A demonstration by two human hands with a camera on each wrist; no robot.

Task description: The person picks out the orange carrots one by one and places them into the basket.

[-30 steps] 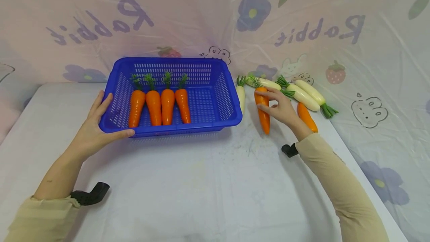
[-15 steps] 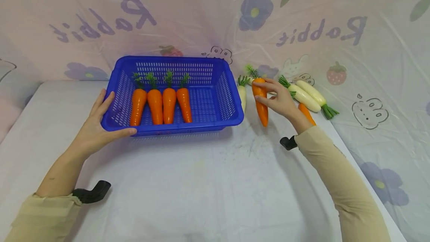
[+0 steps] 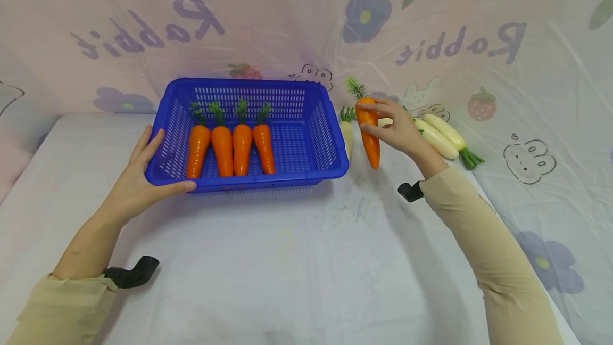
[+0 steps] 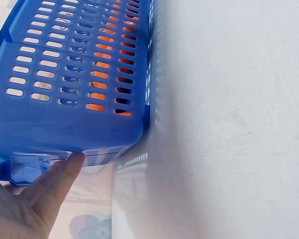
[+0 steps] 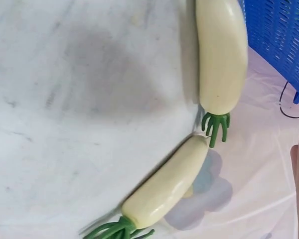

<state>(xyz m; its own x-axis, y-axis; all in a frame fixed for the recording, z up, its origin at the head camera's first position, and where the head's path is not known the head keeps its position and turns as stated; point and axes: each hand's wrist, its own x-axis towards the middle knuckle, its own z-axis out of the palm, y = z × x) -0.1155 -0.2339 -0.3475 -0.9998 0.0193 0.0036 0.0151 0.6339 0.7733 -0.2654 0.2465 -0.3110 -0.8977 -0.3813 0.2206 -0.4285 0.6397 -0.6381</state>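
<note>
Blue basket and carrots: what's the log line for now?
left hand: touches blue basket; right hand: holds carrot outside basket; inside basket: four carrots; on table: white radishes

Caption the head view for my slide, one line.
Left hand touches a blue basket of four carrots; right hand holds another carrot beside it.

The carrot in my right hand looks like smooth, glossy plastic, and so does the blue basket. By the far right corner of the table, the radishes show a softer sheen. My sleeves are wrinkled, matt cloth.
</note>
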